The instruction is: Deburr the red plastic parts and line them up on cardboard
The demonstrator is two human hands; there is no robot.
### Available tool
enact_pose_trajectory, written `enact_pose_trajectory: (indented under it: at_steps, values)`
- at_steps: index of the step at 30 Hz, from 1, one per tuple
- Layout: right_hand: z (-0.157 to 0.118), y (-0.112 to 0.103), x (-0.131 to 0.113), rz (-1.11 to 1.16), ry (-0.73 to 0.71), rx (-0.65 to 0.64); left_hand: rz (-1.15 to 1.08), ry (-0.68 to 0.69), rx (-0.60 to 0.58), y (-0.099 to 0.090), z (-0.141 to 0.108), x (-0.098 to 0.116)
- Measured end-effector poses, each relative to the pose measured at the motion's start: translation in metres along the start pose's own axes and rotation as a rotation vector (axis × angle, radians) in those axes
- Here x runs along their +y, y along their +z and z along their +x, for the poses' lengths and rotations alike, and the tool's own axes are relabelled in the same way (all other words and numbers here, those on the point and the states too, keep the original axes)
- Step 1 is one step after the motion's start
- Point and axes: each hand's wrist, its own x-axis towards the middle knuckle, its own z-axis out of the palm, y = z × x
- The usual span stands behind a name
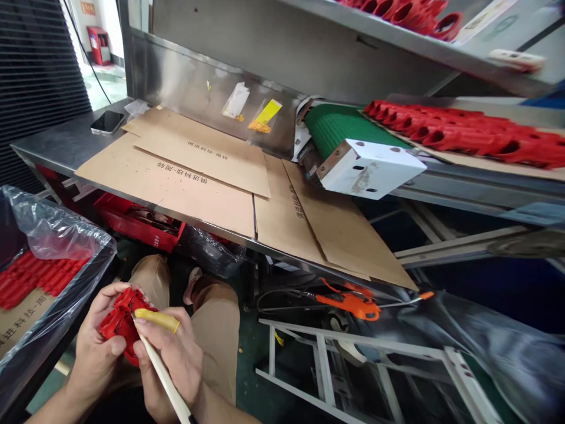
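Low above my lap, my left hand [99, 338] is wrapped round a red plastic part [126, 318] with hollow openings. My right hand [176, 353] closes on a slim white-handled tool [161, 374] with a black end. The tool's narrow tip meets the red part, and its exact shape is too small to tell. A yellow finger cot [156, 318] covers one finger of my right hand. To the left, a plastic-lined crate [95, 268] holds rows of similar red parts [57, 277] on cardboard.
Cardboard sheets [198, 200] cover much of the metal bench [57, 144], where a phone [107, 122] lies. A green conveyor belt [342, 126] carries red parts [463, 132] at right. Under the bench are a red bin [132, 221], an orange air gun [353, 303] and a metal frame [324, 365].
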Motion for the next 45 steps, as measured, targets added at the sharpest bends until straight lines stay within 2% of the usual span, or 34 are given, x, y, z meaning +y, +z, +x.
enact_pose_trajectory:
  at_steps: [8,10,13,16,20,22,25,26,28,32,36,41,45]
  values:
    - [-0.001,0.0,0.001,0.024,0.026,-0.015,0.019,0.009,0.011,-0.002,-0.001,-0.002]
    - [0.002,-0.003,0.003,0.02,0.027,-0.055,0.017,-0.009,0.02,-0.003,-0.001,-0.003]
    - [0.009,-0.008,0.008,-0.035,-0.054,-0.137,0.017,-0.035,0.019,-0.005,0.0,-0.004]
    - [0.015,-0.013,0.011,-0.191,-0.181,-0.178,0.021,-0.051,0.026,-0.006,0.0,-0.006]
    - [0.015,-0.023,0.021,-0.285,-0.261,-0.225,-0.055,-0.144,0.007,-0.003,-0.002,-0.003]
    - [0.016,-0.034,0.031,-0.303,-0.176,-0.13,-0.093,-0.18,-0.001,-0.001,-0.003,0.001]
    - [0.019,-0.054,0.045,-0.335,0.144,0.068,-0.111,-0.193,-0.045,0.001,-0.002,0.007]
    - [0.02,-0.061,0.047,-0.323,0.236,0.096,-0.121,-0.202,-0.049,0.002,-0.002,0.009]
    - [0.021,-0.071,0.049,-0.284,0.328,0.092,-0.163,-0.249,-0.028,0.001,-0.001,0.008]
    - [0.014,-0.076,0.046,-0.255,0.339,0.043,-0.314,-0.413,0.022,-0.015,0.005,0.0]
    - [0.004,-0.071,0.048,-0.223,0.41,0.099,-0.452,-0.544,-0.058,-0.033,0.017,-0.007]
    - [0.0,-0.064,0.051,-0.124,0.452,0.1,-0.596,-0.521,-0.146,-0.037,0.025,-0.007]
    - [0.003,-0.061,0.053,-0.141,0.439,0.055,-0.581,-0.52,-0.224,-0.039,0.03,-0.006]
